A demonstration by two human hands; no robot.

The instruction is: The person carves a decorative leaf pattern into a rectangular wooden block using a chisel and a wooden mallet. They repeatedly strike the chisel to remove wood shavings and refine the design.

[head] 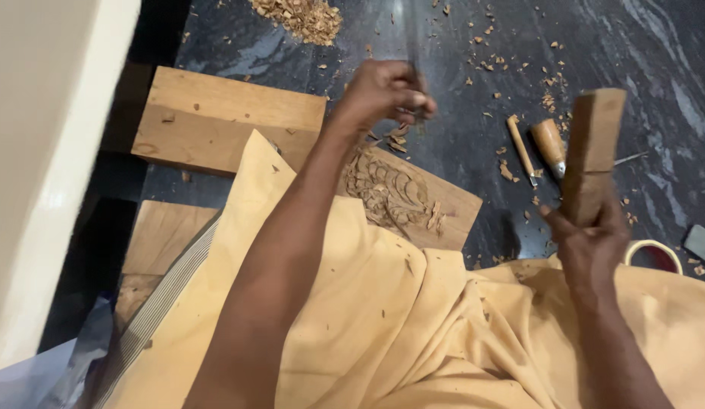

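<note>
The carved panel lies mid-frame, half under the cloth. The left hand is closed around a chisel above it; the right hand, at right, grips an upright mallet. This looks like mid-carving; a strike needs the blade seated first.

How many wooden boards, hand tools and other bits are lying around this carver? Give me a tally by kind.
Wooden boards: 3, the carved panel, a plain plank and another plank.
Wooden mallet block: 1, in the right hand.
Chisels: 3, one blurred in the left hand, two on the floor.
Tape roll: 1.
Total: 8
</note>
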